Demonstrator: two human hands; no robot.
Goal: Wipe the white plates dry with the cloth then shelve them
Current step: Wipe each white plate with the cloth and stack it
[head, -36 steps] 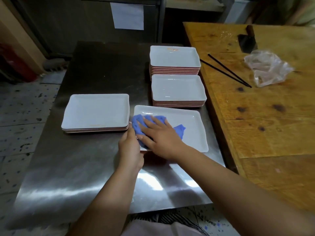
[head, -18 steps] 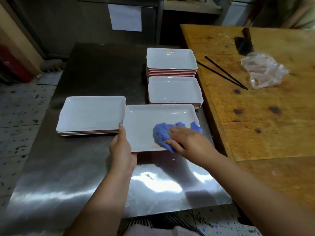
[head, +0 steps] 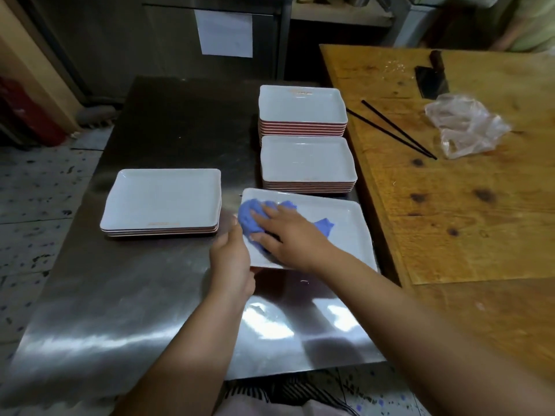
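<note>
A white rectangular plate [head: 345, 235] lies on the steel table [head: 120, 295], near its right side. My right hand [head: 288, 232] presses a blue cloth [head: 249, 216] flat onto the plate's left half. Along the plate's left edge, my left hand [head: 231, 259] grips the rim. A low stack of white plates [head: 162, 201] sits to the left. Two taller stacks stand behind: a near one [head: 306, 162] and a far one [head: 301, 108].
A wooden table [head: 465, 205] adjoins on the right, carrying black chopsticks [head: 396, 130], a crumpled clear plastic bag [head: 465, 127] and a cleaver [head: 432, 79]. A person's sleeve shows at the top right. Speckled floor lies to the left.
My right hand has swept the cloth from the plate's right side back to its left side. The plate has shifted slightly under my left hand's grip.
</note>
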